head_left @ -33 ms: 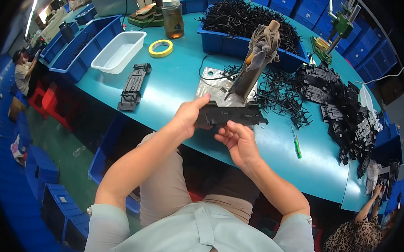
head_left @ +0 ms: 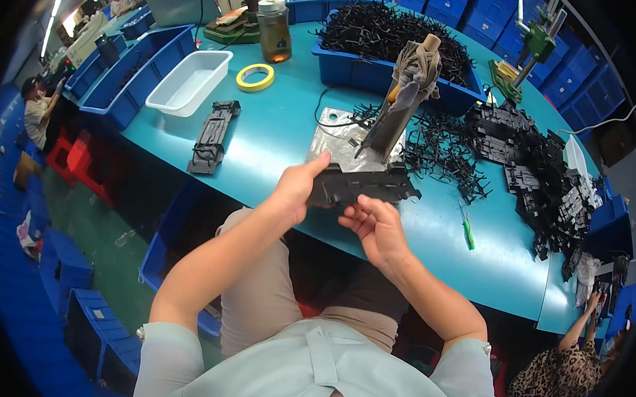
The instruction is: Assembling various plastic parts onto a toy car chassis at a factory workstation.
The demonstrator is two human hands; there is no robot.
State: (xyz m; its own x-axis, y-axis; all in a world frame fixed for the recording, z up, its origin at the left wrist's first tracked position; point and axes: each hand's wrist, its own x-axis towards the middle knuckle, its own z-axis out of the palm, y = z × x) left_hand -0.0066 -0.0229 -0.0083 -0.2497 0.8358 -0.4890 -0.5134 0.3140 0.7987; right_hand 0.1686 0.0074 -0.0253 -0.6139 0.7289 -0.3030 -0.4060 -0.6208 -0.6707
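Black part (head_left: 367,187) is over the table (head_left: 265,135); my left hand (head_left: 297,186) holds its left end; my right hand (head_left: 378,229) is half-curled at its lower edge, whether gripping I cannot tell from here.

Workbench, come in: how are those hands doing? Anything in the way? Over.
Left hand: holding black plastic part by its left end. Right hand: at its near edge. Nothing visibly blocking them; metal plate and post close beyond.
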